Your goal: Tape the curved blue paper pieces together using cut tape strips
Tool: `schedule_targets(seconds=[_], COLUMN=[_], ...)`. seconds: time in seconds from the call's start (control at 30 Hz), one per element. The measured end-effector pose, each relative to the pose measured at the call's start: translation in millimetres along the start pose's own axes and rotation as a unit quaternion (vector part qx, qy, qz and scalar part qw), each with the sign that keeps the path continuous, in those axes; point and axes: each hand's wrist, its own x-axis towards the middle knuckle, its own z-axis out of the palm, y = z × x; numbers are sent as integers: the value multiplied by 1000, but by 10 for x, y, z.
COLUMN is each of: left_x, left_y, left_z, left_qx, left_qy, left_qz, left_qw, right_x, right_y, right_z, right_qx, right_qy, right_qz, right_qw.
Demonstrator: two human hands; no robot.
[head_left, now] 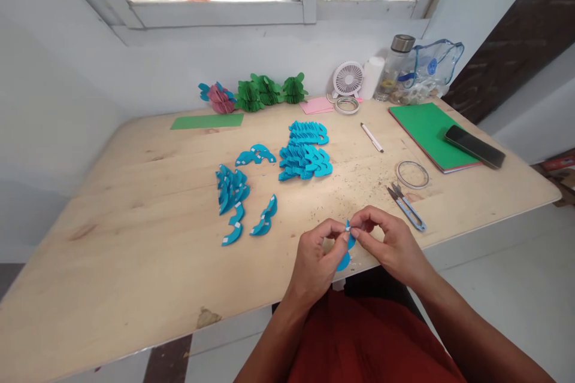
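Blue scalloped paper strip (344, 262) is hanging between the two hands at the lower centre-right of the frame, over the front edge of the worktop (148, 191). The left hand (317, 257) is pinching its upper end between thumb and forefinger, and the right hand (390, 245) is meeting it there, thumb and finger pressed together around a small white patch. The strip is probably weighing almost nothing and bending readily; it is likely to crease or tear if pulled hard, and the white patch may be sticky, so the plain scalloped edges beside it are offering the safest hold.

Left of the hands, toward the frame's centre, a loose blue piece with white squares (263, 215) is lying flat, and a folded blue stack (231, 188) is standing beyond it. Blue fringed bundles (305, 161) are sitting just above the centre. Right of the hands, blue-handled thread snips (411, 212) are resting near the worktop's edge, and a dark phone (475, 146) is lying across a green folder (422, 125) farther right. Green paper pompoms (249, 96) are lining the wall at upper centre, and a small white fan (348, 79) is standing to their right.
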Motion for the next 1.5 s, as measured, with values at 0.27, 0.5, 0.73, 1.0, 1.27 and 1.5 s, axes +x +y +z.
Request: schedule_targets(seconds=[0.27,0.5,0.73,1.0,1.27,1.5], left_x=[8,15,29,33,28,36], left_y=[-25,-10,10,79,93,65], left_z=[26,65,91,126,94,81], left_qx=[-15,-38,-67,-125,-150,-142], left_qy=[6,9,14,44,41,43], left_qz=[-17,-61,-95,-138,-137,-129], left_qw=[1000,997,993,982,978,980], right_x=[4,-20,-25,-15,28,62], right_y=[47,92,90,74,33,41], right_z=[-26,-69,-94,-113,-106,-107], right_qx=[28,15,15,35,118,135], right_qy=[-23,-55,-58,-78,-103,-112], right_qz=[25,2,12,17,71,81], right_qw=[999,998,998,996,985,981])
